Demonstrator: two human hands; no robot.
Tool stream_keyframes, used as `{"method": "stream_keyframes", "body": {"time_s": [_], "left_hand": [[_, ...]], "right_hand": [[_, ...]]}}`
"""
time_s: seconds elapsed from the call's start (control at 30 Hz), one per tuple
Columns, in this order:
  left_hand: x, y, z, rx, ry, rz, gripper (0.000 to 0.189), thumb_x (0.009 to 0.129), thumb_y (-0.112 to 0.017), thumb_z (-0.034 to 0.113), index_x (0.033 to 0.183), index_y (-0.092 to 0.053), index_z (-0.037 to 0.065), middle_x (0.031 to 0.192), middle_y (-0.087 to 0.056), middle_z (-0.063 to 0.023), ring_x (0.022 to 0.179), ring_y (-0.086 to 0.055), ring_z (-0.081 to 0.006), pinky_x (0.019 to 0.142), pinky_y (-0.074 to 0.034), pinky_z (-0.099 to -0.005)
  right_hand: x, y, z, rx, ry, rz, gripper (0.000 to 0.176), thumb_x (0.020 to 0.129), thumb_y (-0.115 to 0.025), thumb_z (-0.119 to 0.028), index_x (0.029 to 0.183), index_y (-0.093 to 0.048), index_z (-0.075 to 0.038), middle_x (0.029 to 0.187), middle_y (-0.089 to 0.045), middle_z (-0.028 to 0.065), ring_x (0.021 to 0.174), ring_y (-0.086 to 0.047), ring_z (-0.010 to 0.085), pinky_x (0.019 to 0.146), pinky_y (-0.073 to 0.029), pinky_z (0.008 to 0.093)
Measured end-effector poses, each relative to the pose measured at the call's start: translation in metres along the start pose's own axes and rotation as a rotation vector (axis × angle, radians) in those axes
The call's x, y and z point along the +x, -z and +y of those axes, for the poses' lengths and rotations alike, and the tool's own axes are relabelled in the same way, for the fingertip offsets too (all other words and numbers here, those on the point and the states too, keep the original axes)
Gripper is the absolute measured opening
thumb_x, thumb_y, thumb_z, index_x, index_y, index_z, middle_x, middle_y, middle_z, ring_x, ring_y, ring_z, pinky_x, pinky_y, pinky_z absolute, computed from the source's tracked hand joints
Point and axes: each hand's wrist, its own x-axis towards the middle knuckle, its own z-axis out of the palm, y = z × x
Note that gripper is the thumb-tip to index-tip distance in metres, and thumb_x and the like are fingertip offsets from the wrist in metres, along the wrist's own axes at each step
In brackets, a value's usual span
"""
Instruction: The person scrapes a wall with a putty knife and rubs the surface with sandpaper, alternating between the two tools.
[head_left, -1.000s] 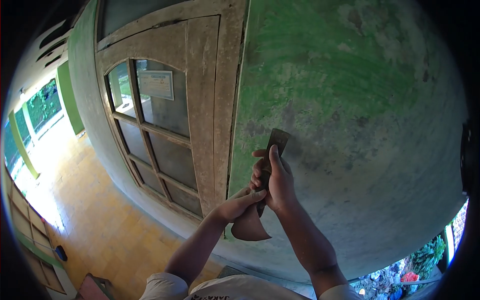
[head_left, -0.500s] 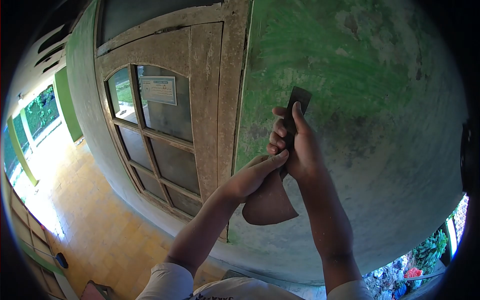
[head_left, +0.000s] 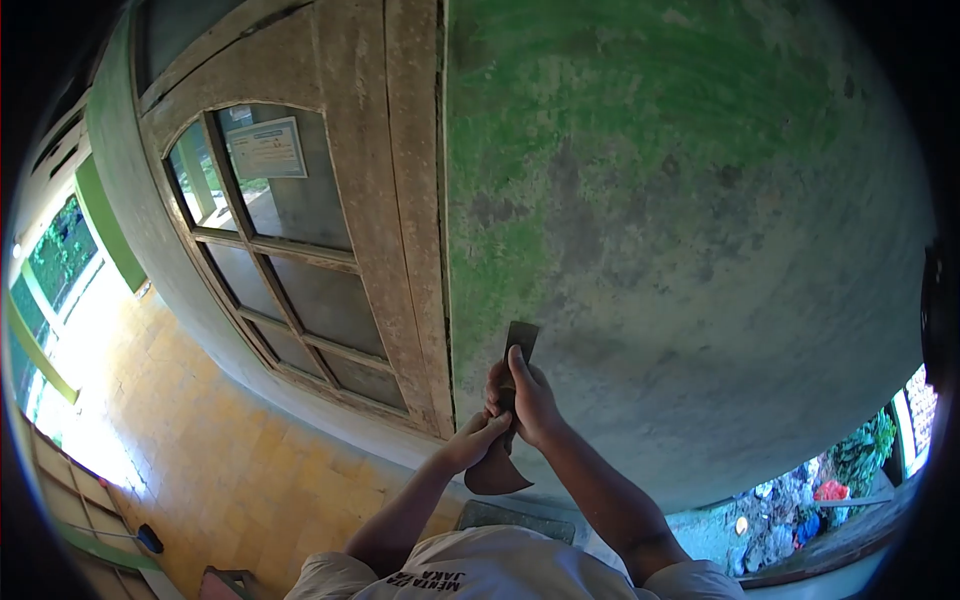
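A scraper (head_left: 499,473) is held in both hands, low in front of the wall. Its narrow, dark, square end points up and its brown flared end hangs down. My right hand (head_left: 530,398) is closed around the upper part, thumb laid along the dark end. Just below, my left hand (head_left: 476,441) is closed at the neck above the flare, its thumb beside my right hand's fingers. Part of the tool's middle is hidden behind the fingers. Behind the hands is the wall (head_left: 640,240), with patchy green paint above and bare grey below.
A worn wooden door (head_left: 365,180) with glass panes and a posted notice (head_left: 267,149) stands left of the wall. Yellow tiles cover the floor (head_left: 230,410). Plants (head_left: 865,450) and a red item (head_left: 831,490) are at lower right. A dark mat (head_left: 515,516) lies below the hands.
Both hands have come down and closer to my body with the scraper, which was higher against the green paint. My view has shifted, with the door now farther left.
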Motion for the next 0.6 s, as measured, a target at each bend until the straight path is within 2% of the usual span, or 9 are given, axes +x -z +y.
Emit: {"method": "stream_keyframes", "body": {"time_s": [0.07,0.1,0.17,0.3,0.43,0.6], "left_hand": [[0.000,0.014,-0.026,0.085,0.015,0.001,0.035,0.097,-0.044,0.040,0.094,-0.050,0.006,0.074,-0.052,-0.0024,0.068,-0.054,-0.0120,0.063,-0.044,-0.0260],[-0.003,0.011,-0.024,0.086,0.036,-0.005,0.035,0.097,-0.044,0.040,0.094,-0.050,0.006,0.074,-0.052,-0.0024,0.068,-0.054,-0.0120,0.063,-0.044,-0.0260],[-0.002,0.004,-0.017,0.052,-0.022,0.054,0.037,0.098,-0.044,0.035,0.077,-0.053,0.005,0.068,-0.053,-0.0009,0.066,-0.053,-0.0093,0.061,-0.042,-0.0251],[0.006,-0.001,0.007,0.027,-0.065,0.095,0.031,0.098,-0.045,0.028,0.078,-0.053,0.005,0.068,-0.053,-0.0002,0.064,-0.054,-0.0088,0.058,-0.042,-0.0246],[0.008,-0.009,0.045,0.019,-0.116,0.084,0.030,0.098,-0.046,0.029,0.081,-0.053,0.005,0.069,-0.054,-0.0001,0.063,-0.053,-0.0084,0.058,-0.042,-0.0243],[0.004,-0.003,0.035,0.041,-0.061,0.031,0.030,0.098,-0.045,0.030,0.087,-0.054,0.004,0.074,-0.055,-0.0001,0.067,-0.052,-0.0072,0.060,-0.041,-0.0236]], "right_hand": [[0.002,0.011,0.019,-0.009,-0.069,0.006,0.048,0.095,-0.040,-0.052,0.081,-0.050,-0.007,0.060,-0.046,0.0038,0.049,-0.045,0.0151,0.053,-0.043,0.0331],[0.001,0.008,0.020,-0.017,-0.085,0.056,0.047,0.094,-0.043,-0.052,0.077,-0.049,-0.008,0.058,-0.045,0.0032,0.046,-0.043,0.0140,0.051,-0.041,0.0319],[0.002,0.003,0.016,-0.023,-0.071,0.076,0.047,0.093,-0.044,-0.052,0.077,-0.049,-0.008,0.057,-0.044,0.0028,0.045,-0.042,0.0137,0.049,-0.040,0.0315],[0.006,-0.016,-0.009,-0.041,-0.028,0.098,0.047,0.093,-0.045,-0.052,0.076,-0.049,-0.009,0.054,-0.042,0.0017,0.041,-0.038,0.0126,0.045,-0.038,0.0303],[0.012,-0.032,-0.033,-0.027,0.058,0.053,0.047,0.093,-0.045,-0.053,0.076,-0.048,-0.009,0.053,-0.042,0.0011,0.040,-0.038,0.0118,0.045,-0.038,0.0298],[0.004,-0.027,-0.023,-0.022,0.036,0.105,0.047,0.092,-0.045,-0.053,0.075,-0.048,-0.009,0.053,-0.041,0.0008,0.040,-0.037,0.0114,0.045,-0.038,0.0295]]}}
